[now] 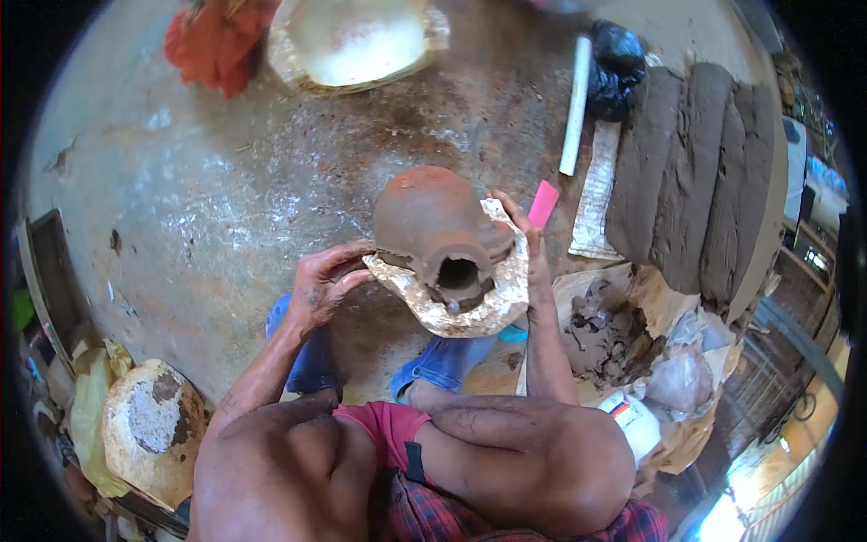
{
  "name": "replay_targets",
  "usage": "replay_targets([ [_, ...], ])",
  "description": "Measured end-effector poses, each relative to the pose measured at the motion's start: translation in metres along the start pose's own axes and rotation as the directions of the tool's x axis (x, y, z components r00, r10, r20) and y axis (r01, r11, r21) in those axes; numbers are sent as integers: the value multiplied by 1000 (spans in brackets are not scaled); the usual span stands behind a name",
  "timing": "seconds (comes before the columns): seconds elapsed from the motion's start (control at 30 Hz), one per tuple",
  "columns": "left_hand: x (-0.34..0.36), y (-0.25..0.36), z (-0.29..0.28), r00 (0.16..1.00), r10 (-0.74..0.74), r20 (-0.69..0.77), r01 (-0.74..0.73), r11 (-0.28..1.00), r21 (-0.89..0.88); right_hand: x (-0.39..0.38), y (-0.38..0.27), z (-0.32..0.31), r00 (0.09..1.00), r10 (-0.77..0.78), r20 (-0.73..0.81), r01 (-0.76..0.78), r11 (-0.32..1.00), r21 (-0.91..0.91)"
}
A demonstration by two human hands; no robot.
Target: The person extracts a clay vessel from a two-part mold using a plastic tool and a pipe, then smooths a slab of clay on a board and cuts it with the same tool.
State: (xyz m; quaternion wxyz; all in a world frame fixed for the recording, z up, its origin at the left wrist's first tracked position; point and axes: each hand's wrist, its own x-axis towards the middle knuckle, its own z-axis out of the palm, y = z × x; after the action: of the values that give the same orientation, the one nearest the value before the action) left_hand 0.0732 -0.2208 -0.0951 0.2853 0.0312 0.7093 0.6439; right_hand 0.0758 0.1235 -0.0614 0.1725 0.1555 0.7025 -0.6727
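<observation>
In front of my knees, off the floor, is a brown clay vessel with a rounded, reddish-topped body. Its round dark opening faces me. The clay sits in a pale, clay-stained plaster mold with an angular rim. My left hand grips the mold's left edge, fingers along the side and thumb below. At the right edge, my right hand is wrapped round the mold, its fingertips at the far corner and its palm along the side. The mold's underside is hidden.
Thick dark clay slabs lie at the right, near a white tube and a black plastic bag. Clay scraps fill an open sack. A pale basin and red cloth lie far off; another mold stands left.
</observation>
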Motion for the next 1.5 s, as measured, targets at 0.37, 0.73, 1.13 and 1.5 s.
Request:
replay_targets([
  [0.37, -39, -4, -4, 973, -210, 99, 206, 977, 48, -33, 36, 22, 953, -235, -191, 186, 952, -243],
  [0.73, -18, 41, -29, 945, -222, 240, 101, 897, 431, -56, 14, 8, 964, -223, -143, 148, 901, -408],
  [1.13, 18, 130, 48, 775, 629, 55, -523, 590, 614, 6, -106, -3, 570, -623, 536, 814, 338, -472],
  [1.5, 14, 124, 50, 782, 623, -7, -495, 628, 601, 22, -108, 5, 537, -627, 564, 842, 442, -310],
])
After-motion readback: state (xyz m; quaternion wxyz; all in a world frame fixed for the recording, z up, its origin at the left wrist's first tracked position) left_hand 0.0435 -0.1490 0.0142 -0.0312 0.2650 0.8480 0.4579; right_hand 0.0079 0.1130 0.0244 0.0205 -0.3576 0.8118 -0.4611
